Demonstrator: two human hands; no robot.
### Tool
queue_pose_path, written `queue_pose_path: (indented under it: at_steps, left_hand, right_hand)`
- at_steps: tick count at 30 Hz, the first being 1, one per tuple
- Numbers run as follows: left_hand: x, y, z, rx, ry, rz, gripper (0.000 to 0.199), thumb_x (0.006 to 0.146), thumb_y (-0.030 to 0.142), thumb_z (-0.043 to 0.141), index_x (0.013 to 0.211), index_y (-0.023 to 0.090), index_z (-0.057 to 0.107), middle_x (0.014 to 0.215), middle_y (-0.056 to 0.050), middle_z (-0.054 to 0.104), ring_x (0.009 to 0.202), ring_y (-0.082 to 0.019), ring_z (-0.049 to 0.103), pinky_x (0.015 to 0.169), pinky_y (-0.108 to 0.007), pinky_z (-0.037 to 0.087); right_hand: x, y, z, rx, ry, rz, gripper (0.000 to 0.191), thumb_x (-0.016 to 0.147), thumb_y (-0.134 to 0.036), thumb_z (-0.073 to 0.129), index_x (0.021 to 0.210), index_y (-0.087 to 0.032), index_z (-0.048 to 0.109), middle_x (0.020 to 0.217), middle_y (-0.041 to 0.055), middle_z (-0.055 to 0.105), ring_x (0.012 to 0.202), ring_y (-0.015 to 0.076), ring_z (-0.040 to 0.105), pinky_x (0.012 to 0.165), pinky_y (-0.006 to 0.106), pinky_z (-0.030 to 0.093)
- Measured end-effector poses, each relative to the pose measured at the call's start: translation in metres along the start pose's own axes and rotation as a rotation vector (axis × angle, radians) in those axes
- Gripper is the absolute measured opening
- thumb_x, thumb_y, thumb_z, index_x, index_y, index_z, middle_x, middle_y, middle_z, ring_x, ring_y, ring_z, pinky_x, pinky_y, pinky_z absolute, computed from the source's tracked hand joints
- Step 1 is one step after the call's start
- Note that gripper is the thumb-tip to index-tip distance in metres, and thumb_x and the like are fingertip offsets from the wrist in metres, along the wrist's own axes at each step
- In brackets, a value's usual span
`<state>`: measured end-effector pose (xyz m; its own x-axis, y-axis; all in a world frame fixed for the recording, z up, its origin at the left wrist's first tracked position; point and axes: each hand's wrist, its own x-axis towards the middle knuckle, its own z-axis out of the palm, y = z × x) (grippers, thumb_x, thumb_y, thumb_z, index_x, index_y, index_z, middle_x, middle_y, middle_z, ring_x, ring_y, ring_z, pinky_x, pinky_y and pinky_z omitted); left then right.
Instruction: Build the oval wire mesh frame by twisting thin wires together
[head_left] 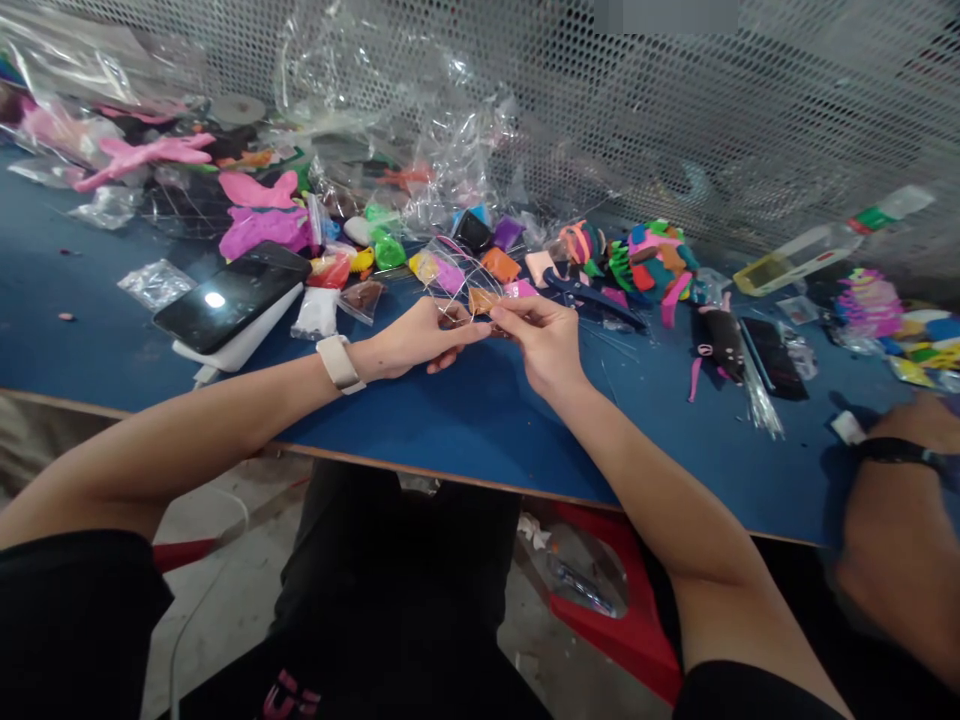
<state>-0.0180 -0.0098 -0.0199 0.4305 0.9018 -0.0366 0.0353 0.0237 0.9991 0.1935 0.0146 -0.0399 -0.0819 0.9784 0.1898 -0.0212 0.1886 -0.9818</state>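
Note:
My left hand (pixel 420 338) and my right hand (pixel 546 342) meet above the front part of the blue table. Between their fingertips is thin silvery wire bent into loops (pixel 466 262), which rises over the packets behind. Both hands are closed on it, thumbs and forefingers pinching close together. Some of the wire is hidden by the fingers. Just behind lie small packets of coloured clay, among them an orange one (pixel 501 265) and a pink one (pixel 448 275). To the right of my right hand rests a dark blue-handled tool (pixel 592 295), perhaps pliers, beside loose straight wires (pixel 611 345).
On the left a black phone (pixel 234 300) lies on a white block. Pink and purple clay shapes (pixel 266 230) and clear plastic bags sit behind it. A tipped bottle (pixel 795 255) and a black clay figure (pixel 720 340) are rightward. Another person's arm (pixel 904 520) rests at far right.

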Motion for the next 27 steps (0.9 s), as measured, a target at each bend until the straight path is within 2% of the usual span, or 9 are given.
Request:
queue_pose_path:
  at_steps: [3, 5, 8, 10, 12, 15, 19, 24, 27]
  left_hand:
    - [-0.004, 0.01, -0.01, 0.156, 0.033, 0.007, 0.069, 0.1, 0.081, 0.068, 0.068, 0.02, 0.06, 0.049, 0.001, 0.053, 0.039, -0.009, 0.046, 0.037, -0.025, 0.029]
    - [-0.009, 0.019, -0.017, 0.467, 0.139, 0.166, 0.076, 0.107, 0.075, 0.058, 0.054, 0.021, 0.05, 0.042, 0.001, 0.045, 0.04, -0.008, 0.039, 0.043, -0.028, 0.024]
    - [-0.016, 0.03, -0.025, 0.738, 0.282, 0.429, 0.072, 0.111, 0.057, 0.055, 0.053, 0.022, 0.031, 0.046, 0.003, 0.032, 0.047, -0.009, 0.025, 0.053, -0.035, 0.019]
    - [-0.017, 0.033, -0.028, 0.851, 0.408, 0.576, 0.064, 0.111, 0.048, 0.054, 0.057, 0.023, 0.03, 0.05, 0.003, 0.032, 0.05, -0.011, 0.027, 0.057, -0.035, 0.024]
    - [-0.015, 0.033, -0.028, 0.922, 0.486, 0.688, 0.049, 0.108, 0.041, 0.057, 0.064, 0.024, 0.044, 0.057, 0.0, 0.046, 0.057, -0.015, 0.042, 0.063, -0.035, 0.035]
    - [-0.008, 0.028, -0.024, 0.981, 0.423, 0.756, 0.008, 0.097, 0.031, 0.068, 0.092, 0.025, 0.068, 0.089, -0.006, 0.068, 0.091, -0.027, 0.065, 0.089, -0.045, 0.052]
    - [-0.005, 0.021, -0.018, 0.901, 0.36, 0.691, 0.023, 0.088, 0.024, 0.076, 0.11, 0.025, 0.071, 0.119, -0.009, 0.069, 0.124, -0.038, 0.063, 0.116, -0.064, 0.045]
    - [-0.003, 0.02, -0.035, 0.801, 0.29, 0.663, 0.015, 0.091, 0.02, 0.069, 0.106, 0.024, 0.069, 0.103, -0.008, 0.067, 0.115, -0.037, 0.064, 0.115, -0.067, 0.046]
    - [0.001, 0.024, -0.054, 0.869, 0.215, 0.732, 0.014, 0.095, 0.022, 0.067, 0.106, 0.025, 0.073, 0.125, -0.013, 0.068, 0.119, -0.036, 0.061, 0.114, -0.065, 0.049]
  right_hand:
    - [0.001, 0.0, -0.003, 0.046, -0.004, 0.043, 0.044, 0.064, -0.059, 0.106, 0.088, -0.028, 0.086, 0.085, 0.0005, 0.085, 0.077, 0.0209, 0.081, 0.082, 0.044, 0.074]
    - [0.002, -0.001, -0.004, 0.069, 0.01, 0.056, 0.041, 0.065, -0.055, 0.106, 0.088, -0.028, 0.086, 0.083, 0.0, 0.084, 0.077, 0.0196, 0.08, 0.081, 0.041, 0.073]
    - [0.004, -0.002, -0.006, 0.076, 0.015, 0.035, 0.036, 0.068, -0.051, 0.105, 0.087, -0.028, 0.086, 0.084, 0.0001, 0.084, 0.077, 0.0183, 0.08, 0.08, 0.039, 0.073]
    - [0.004, -0.003, -0.006, 0.045, 0.008, 0.01, 0.034, 0.07, -0.052, 0.104, 0.086, -0.029, 0.086, 0.083, -0.0003, 0.084, 0.075, 0.0182, 0.079, 0.08, 0.04, 0.073]
    - [0.004, -0.004, -0.005, 0.006, 0.006, -0.024, 0.035, 0.069, -0.055, 0.104, 0.085, -0.03, 0.086, 0.081, -0.0008, 0.083, 0.072, 0.0185, 0.078, 0.077, 0.041, 0.072]
    - [-0.001, -0.01, -0.001, -0.028, -0.022, -0.087, 0.034, 0.067, -0.056, 0.105, 0.082, -0.031, 0.087, 0.081, -0.001, 0.084, 0.07, 0.0192, 0.077, 0.075, 0.041, 0.07]
    - [-0.012, -0.023, 0.004, -0.129, -0.102, -0.159, 0.029, 0.072, -0.055, 0.104, 0.08, -0.032, 0.089, 0.084, 0.0002, 0.086, 0.076, 0.0213, 0.079, 0.077, 0.042, 0.069]
    - [-0.014, -0.029, 0.003, -0.131, -0.106, -0.16, 0.031, 0.071, -0.057, 0.104, 0.08, -0.031, 0.089, 0.084, 0.0007, 0.086, 0.076, 0.0234, 0.08, 0.077, 0.044, 0.07]
    - [-0.007, -0.026, -0.003, -0.111, -0.092, -0.146, 0.03, 0.071, -0.053, 0.105, 0.08, -0.03, 0.088, 0.082, 0.0008, 0.086, 0.074, 0.0229, 0.081, 0.078, 0.044, 0.071]
